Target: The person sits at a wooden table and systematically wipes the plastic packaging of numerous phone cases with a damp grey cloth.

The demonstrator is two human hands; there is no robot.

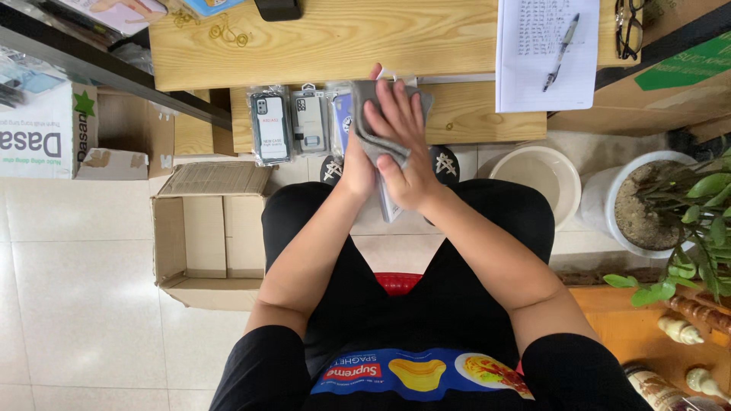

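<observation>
I sit at a wooden desk (320,46) and look down at my lap. My left hand (358,164) grips a flat clear-packaged phone case (388,205) from below, and its lower edge shows under my hands. My right hand (400,141) presses a grey cloth (365,114) flat against the case's face, fingers spread over it. The cloth drapes over the top of the case and hides most of it. Just left of my hands, two packaged phone cases (271,125) lie side by side on the lower desk shelf (487,114).
An open cardboard box (205,236) stands on the tiled floor at my left. On the desk lie a sheet of paper with a pen (561,49), glasses (629,29) and rubber bands (228,32). A beige basin (537,179) and a potted plant (670,205) are at my right.
</observation>
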